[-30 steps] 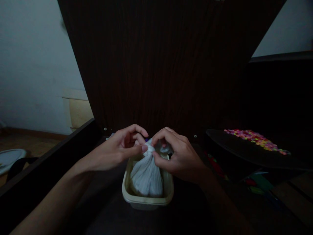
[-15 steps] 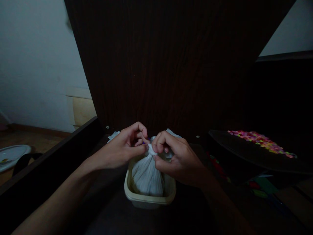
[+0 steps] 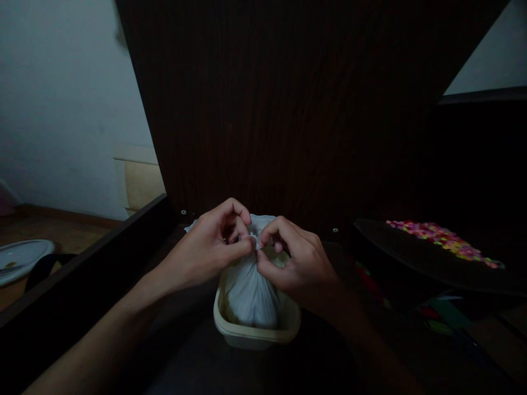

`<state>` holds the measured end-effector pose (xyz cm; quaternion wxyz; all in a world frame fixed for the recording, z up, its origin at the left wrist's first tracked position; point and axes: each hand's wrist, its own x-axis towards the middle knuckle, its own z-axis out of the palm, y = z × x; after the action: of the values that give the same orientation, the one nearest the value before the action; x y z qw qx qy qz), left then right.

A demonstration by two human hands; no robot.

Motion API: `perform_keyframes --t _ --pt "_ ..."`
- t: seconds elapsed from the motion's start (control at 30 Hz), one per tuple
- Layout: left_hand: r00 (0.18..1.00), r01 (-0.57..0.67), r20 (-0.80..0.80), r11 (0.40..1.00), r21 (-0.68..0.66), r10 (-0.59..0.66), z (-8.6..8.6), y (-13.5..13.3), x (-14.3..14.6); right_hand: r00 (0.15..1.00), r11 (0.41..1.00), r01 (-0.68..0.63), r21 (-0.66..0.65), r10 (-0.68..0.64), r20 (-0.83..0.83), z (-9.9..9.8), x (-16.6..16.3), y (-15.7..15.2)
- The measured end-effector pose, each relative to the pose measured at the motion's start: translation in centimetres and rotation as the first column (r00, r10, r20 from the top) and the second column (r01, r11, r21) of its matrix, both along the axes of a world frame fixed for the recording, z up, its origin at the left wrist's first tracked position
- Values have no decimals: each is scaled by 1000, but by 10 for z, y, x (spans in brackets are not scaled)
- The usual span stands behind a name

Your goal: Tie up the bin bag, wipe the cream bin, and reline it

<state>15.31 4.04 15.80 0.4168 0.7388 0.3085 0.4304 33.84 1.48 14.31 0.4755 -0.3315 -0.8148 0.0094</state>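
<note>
One white plastic bag (image 3: 250,293) is sitting in one cream tub (image 3: 257,332) at 6 o'clock. My two hands are meeting over it: my left hand (image 3: 206,252) and my right hand (image 3: 298,263) are each pinching the bag's gathered neck, fingers curled. One tray of coloured beads (image 3: 442,238) is lying at 3 o'clock.

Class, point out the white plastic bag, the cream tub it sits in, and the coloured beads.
White plastic bag (image 3: 250,296), head view, bulging belly.
Cream tub (image 3: 255,333), head view, near rim.
Coloured beads (image 3: 442,238), head view, middle of heap.
</note>
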Motion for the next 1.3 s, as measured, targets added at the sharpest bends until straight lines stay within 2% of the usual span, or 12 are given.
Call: perform_keyframes --t 0.17,0.4,0.6,0.67,0.73,0.83,1.0,1.13,1.3 --pt "999 42 35 999 -1 -42 -1 2 1 997 998 -54 -15 54 -56 -5 0 1" --pt "998 22 51 997 75 -26 -1 9 -1 988 985 -138 -99 130 -86 -2 2 -1" --pt "996 56 71 998 10 -56 -2 12 -2 942 907 -319 -276 273 -193 1 15 5" --pt "997 31 68 999 18 -32 -2 12 -1 936 877 -335 -344 267 -229 0 18 8" --pt "998 -25 60 999 39 23 -3 13 1 950 879 -286 -382 208 -234 0 19 9" --pt "995 -88 57 994 58 84 -4 14 2 974 928 -162 -335 97 -203 2 13 4" --pt "995 -84 63 996 4 84 -3 10 3 998 994 -6 -108 -1 -66 4 1 -5" --pt "996 -49 72 999 -20 50 -1 4 4 996 997 82 -10 -82 20 1 -3 -6" --pt "995 -10 101 1000 -22 13 1 2 4 988 986 154 60 -156 18 1 -4 -7"
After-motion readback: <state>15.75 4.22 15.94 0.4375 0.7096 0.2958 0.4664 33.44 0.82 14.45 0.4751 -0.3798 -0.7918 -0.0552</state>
